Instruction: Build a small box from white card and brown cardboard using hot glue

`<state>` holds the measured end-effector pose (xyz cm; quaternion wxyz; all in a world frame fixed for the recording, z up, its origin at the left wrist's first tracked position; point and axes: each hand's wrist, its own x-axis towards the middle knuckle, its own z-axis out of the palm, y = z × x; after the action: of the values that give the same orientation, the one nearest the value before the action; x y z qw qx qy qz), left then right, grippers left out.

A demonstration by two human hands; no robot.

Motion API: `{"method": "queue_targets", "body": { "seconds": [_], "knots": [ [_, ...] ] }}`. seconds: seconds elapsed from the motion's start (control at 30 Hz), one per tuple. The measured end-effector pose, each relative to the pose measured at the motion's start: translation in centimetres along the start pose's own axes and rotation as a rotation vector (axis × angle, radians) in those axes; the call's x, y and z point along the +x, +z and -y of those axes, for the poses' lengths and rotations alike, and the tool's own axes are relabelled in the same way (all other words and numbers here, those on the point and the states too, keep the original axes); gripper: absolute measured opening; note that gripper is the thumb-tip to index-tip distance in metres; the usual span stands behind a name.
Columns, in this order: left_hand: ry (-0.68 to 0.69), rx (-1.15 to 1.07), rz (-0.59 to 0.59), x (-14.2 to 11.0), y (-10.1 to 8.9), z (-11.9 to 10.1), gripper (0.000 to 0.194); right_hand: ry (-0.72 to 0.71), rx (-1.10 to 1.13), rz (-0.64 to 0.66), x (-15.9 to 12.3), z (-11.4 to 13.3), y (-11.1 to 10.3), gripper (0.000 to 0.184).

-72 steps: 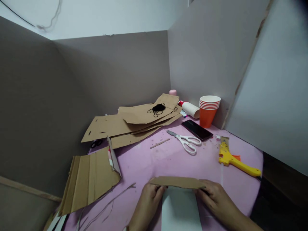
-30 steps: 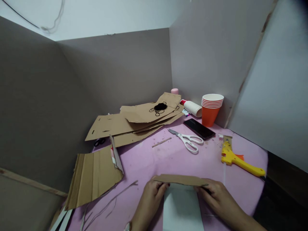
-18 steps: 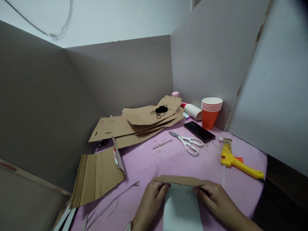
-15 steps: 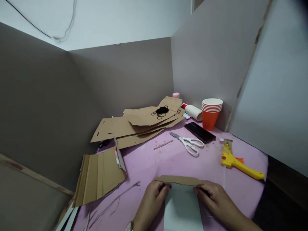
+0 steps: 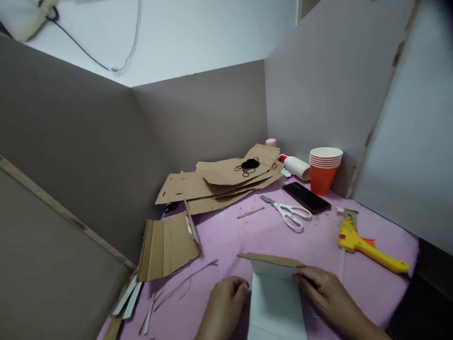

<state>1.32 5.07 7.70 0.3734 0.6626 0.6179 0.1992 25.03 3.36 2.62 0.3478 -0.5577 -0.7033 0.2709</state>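
A white-faced piece of cardboard (image 5: 278,302) lies in front of me, with a crease near its far end. Along that far edge runs a narrow brown strip (image 5: 276,259). My right hand (image 5: 327,293) pinches the far right corner between thumb and fingers. Just left of the piece is my left hand (image 5: 228,300), its fingers curled in and its thumb against them. A small gap shows between it and the cardboard, and nothing is visible in it.
White-handled scissors (image 5: 288,215), a phone (image 5: 306,197) and stacked paper cups (image 5: 323,172) lie beyond. To the right is a yellow glue gun (image 5: 371,250). Brown cardboard sheets (image 5: 219,184) with black cord (image 5: 250,164) sit at the back; another cardboard piece (image 5: 170,245) stands left. Grey partitions surround the table.
My left hand has let go of the far left corner and drawn back toward me. The creased far end now tilts up more. My view has turned slightly left.
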Motion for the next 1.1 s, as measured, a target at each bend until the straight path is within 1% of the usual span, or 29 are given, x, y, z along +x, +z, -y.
{"method": "queue_targets", "body": {
  "seconds": [0.1,0.2,0.33,0.47,0.57,0.63,0.67,0.73,0.8,0.87,0.97,1.03,1.1],
  "knots": [
    [0.018,0.152,-0.038,-0.1,0.0,-0.9,0.034,-0.013,-0.008,0.005,0.1,0.1,-0.1,0.034],
    [0.004,0.156,-0.06,0.0,0.3,-1.3,0.034,-0.021,-0.005,0.006,0.0,0.1,-0.1,0.033],
    [-0.021,0.116,-0.089,0.2,0.8,-1.1,0.031,-0.018,-0.021,-0.012,0.0,0.0,0.0,0.033],
    [-0.041,-0.021,-0.109,0.5,1.4,-0.1,0.023,-0.01,-0.009,-0.019,0.1,0.2,-0.1,0.034],
    [-0.054,-0.207,-0.082,1.3,2.5,1.1,0.016,-0.013,0.053,-0.023,0.2,0.5,-0.4,0.034],
    [-0.053,-0.346,-0.068,1.7,3.3,1.6,0.016,-0.032,0.139,-0.012,0.2,0.5,-0.7,0.033],
    [-0.049,-0.412,-0.059,1.9,3.6,1.7,0.021,-0.032,0.174,-0.009,0.3,0.5,-0.8,0.032],
    [-0.035,-0.524,-0.036,2.0,3.8,1.5,0.039,-0.011,0.195,-0.016,0.3,0.4,-0.7,0.032],
    [-0.022,-0.605,0.007,1.8,3.5,0.9,0.06,0.023,0.174,-0.037,0.4,0.2,-0.5,0.032],
    [-0.011,-0.67,0.047,1.6,3.1,0.3,0.075,0.034,0.161,-0.044,0.5,0.1,-0.3,0.033],
    [-0.023,-0.743,0.054,1.7,2.9,0.3,0.083,0.025,0.159,-0.04,0.7,0.1,-0.1,0.033],
    [-0.04,-0.777,0.047,2.1,3.3,1.0,0.086,0.015,0.158,-0.037,0.9,0.2,0.0,0.033],
    [-0.053,-0.828,0.064,2.5,3.8,1.8,0.09,0.007,0.155,-0.037,1.1,0.4,0.1,0.033]
  ]
}}
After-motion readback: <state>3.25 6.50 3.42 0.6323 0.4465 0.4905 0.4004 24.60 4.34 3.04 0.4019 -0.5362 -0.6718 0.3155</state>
